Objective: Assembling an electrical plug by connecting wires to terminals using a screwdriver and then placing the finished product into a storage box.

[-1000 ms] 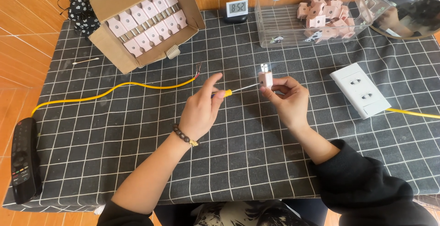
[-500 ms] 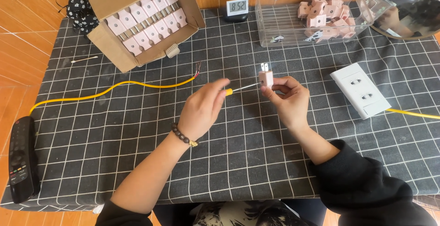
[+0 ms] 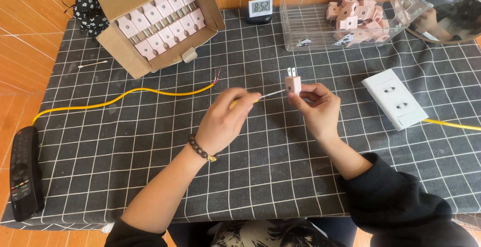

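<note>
— Start at the far left: what's on the table (image 3: 150, 187)?

— A black remote (image 3: 24, 174) at the edge, then a yellow cable (image 3: 125, 94) snaking toward the middle, its bare end lying loose. Behind it is a cardboard box (image 3: 155, 21) with rows of pink plugs.

— And the hands?

— The left hand (image 3: 225, 121) is closed around a small screwdriver (image 3: 265, 95) with a yellow handle, its thin shaft pointing right. The tip meets the side of a pink plug (image 3: 293, 83), which the right hand (image 3: 315, 106) pinches between fingertips, prongs up, just above the table's middle.

— So which step is this?

— I'd say working a screw on that plug; whether loosening or tightening, I cannot tell.

— What does the move call for?

— Probably a steady right hand, while the left twists the driver without slipping off.

— Further right?

— A clear bin (image 3: 340, 16) of more pink plugs at the back, and a white socket (image 3: 396, 99) near the right hand.
</note>
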